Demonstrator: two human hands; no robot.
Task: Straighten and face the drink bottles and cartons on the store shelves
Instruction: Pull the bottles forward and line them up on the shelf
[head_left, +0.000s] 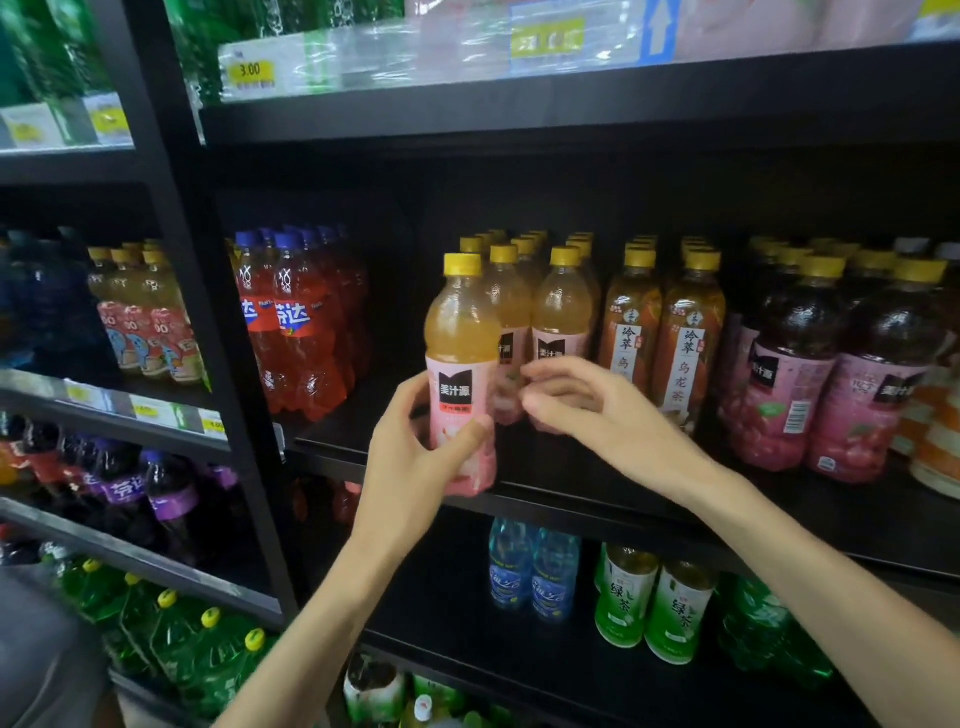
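left hand (415, 457) gripping 美汁源 bottle (461, 364), 冷萃乌龙茶 bottles (688, 332) nearby

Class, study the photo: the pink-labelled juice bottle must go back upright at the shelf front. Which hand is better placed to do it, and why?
The left hand: it already grips the pink-labelled juice bottle upright at the shelf edge. The right hand holds nothing and reaches towards the row behind.

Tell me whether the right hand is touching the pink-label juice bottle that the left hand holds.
Apart. The head view shows the right hand beside the pink-label juice bottle held by the left hand, with other bottles visible in the gap between them.
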